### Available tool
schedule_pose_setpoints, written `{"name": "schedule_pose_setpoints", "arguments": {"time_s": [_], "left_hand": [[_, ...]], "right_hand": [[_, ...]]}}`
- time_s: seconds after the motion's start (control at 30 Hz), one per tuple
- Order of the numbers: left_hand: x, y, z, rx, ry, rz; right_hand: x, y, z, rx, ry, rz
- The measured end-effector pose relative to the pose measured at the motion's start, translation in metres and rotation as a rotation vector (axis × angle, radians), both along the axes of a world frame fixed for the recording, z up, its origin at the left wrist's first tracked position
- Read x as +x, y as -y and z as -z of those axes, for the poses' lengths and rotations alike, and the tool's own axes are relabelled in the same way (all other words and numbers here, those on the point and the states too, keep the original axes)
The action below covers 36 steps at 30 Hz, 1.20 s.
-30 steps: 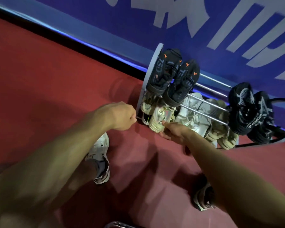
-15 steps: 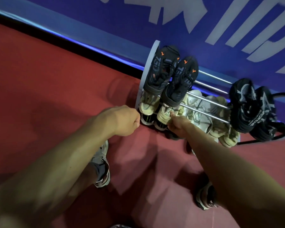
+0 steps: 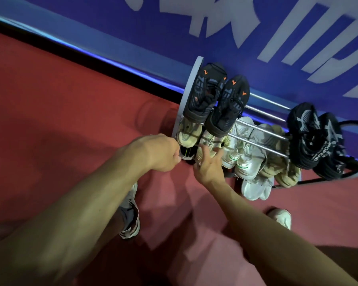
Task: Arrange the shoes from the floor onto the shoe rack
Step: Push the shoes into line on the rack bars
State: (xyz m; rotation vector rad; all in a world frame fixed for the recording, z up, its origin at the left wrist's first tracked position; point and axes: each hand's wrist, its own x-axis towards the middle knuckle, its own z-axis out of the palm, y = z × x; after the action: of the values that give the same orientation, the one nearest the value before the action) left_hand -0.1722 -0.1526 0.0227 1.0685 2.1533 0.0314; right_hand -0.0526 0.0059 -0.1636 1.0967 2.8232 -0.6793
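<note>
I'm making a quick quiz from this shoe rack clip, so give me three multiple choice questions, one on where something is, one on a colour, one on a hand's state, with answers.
1. Where does the black pair with orange marks sit?
A. On the top bars at the shoe rack's left end
B. On the red floor
C. In the right hand

2. What colour is the wall behind the rack?
A. Green
B. Blue with white lettering
C. Plain yellow

3. How is the right hand?
A. Clenched in a fist
B. Fingers spread, reaching at the pale shoe on the lower level
C. Flat on the floor

Answers: 1 A, the pair rests on the upper bars beside the grey end panel. 2 B, large white strokes cross blue. 3 B, its fingers are splayed against the pale shoe.
</note>
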Motion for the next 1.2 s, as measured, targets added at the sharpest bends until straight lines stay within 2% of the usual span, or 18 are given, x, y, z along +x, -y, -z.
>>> {"name": "schedule_pose_setpoints", "arguments": {"time_s": [0.1, 0.17, 0.33, 0.5, 0.7, 0.83, 1.07, 1.13, 1.2], "left_hand": [[-0.002, 0.002, -0.005, 0.017, -0.028, -0.012], [-0.004, 0.004, -0.008, 0.021, -0.038, -0.019], [-0.01, 0.008, -0.009, 0.019, -0.025, -0.034], [-0.016, 0.007, -0.01, -0.013, 0.003, -0.019], [-0.025, 0.006, -0.014, -0.003, -0.026, -0.01], [-0.023, 0.01, -0.009, -0.016, -0.044, 0.021], [-0.022, 0.019, 0.002, -0.007, -0.122, 0.054], [-0.023, 0.021, 0.012, 0.006, -0.141, 0.049], [-0.02, 0.02, 0.02, 0.038, -0.128, 0.049]], "right_hand": [[-0.019, -0.001, 0.001, 0.227, 0.191, -0.259], [-0.034, 0.001, 0.0, 0.288, 0.297, -0.342], [-0.062, 0.012, 0.007, 0.272, 0.562, -0.444], [-0.077, 0.016, 0.022, 0.227, 0.625, -0.47], [-0.063, 0.022, 0.022, 0.115, 0.45, -0.41], [-0.039, 0.026, 0.014, 0.092, 0.242, -0.421], [0.013, 0.04, -0.031, 0.116, -0.045, -0.554], [0.03, 0.035, -0.05, 0.021, -0.108, -0.588], [0.043, 0.031, -0.077, -0.173, -0.14, -0.546]]}}
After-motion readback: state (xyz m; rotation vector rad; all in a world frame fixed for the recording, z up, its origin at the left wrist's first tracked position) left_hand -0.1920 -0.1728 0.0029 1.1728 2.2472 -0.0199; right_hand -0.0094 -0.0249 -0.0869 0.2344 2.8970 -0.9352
